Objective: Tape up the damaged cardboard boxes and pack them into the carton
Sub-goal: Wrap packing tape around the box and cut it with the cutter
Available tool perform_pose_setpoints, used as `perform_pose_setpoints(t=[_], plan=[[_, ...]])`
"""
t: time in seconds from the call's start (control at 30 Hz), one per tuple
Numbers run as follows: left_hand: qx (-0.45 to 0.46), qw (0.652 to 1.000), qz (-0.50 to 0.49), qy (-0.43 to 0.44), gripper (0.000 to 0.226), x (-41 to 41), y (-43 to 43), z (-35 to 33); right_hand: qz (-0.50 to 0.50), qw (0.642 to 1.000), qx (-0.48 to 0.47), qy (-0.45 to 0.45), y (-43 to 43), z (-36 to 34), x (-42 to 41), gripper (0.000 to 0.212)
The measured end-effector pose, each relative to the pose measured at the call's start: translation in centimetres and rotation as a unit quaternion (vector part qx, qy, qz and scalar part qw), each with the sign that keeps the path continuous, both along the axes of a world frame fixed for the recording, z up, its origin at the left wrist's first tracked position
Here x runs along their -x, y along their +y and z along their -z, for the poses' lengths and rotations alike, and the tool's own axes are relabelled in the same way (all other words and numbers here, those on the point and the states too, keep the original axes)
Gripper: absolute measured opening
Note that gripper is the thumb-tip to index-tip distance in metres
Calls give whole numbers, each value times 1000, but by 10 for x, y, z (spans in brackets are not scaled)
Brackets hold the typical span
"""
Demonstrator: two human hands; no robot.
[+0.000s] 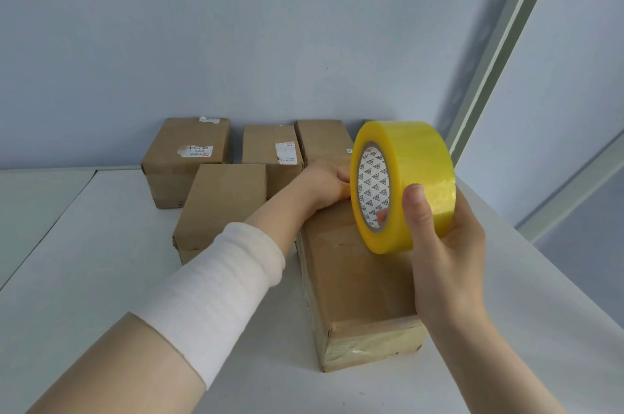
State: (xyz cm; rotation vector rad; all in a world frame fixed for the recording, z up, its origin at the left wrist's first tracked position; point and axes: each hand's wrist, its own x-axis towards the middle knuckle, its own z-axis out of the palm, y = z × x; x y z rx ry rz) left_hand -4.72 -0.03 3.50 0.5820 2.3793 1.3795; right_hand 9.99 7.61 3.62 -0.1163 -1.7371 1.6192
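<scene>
A long cardboard box lies in front of me on the white table, with yellowish tape across its near end. My right hand grips a big roll of yellow tape upright above the box, thumb on the outer face and a fingertip inside the core. My left hand rests on the far end of the box, right behind the roll; its fingertips are hidden, so I cannot tell whether it pinches the tape end.
Several more cardboard boxes stand at the back against the wall: a plain one, a labelled one, another labelled one and one behind. A metal shelf upright rises at the right.
</scene>
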Motion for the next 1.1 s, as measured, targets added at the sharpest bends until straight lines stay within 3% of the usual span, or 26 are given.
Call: perform_pose_setpoints(t=[0.27,0.47,0.53,0.67,0.8,0.93,1.1], plan=[[15,1000,10,-5,10,-1,1,-1,-5,1000,22,5,-1,0,-1,25],[106,993,50,-26,27,2,-2,-5,-1,1000,20,10,-2,0,-2,29],[66,995,69,2,30,2,0,-4,-1,1000,22,7,-1,1,-2,27],[30,995,75,63,12,-2,0,0,-10,1000,26,9,-1,0,-2,29],[26,996,62,66,19,-2,-1,0,-14,999,24,19,-1,1,-2,31],[49,995,43,74,42,-1,-1,3,-20,999,23,18,0,2,-1,22],[59,996,47,57,20,-1,-1,3,-36,999,8,19,3,4,-1,22]])
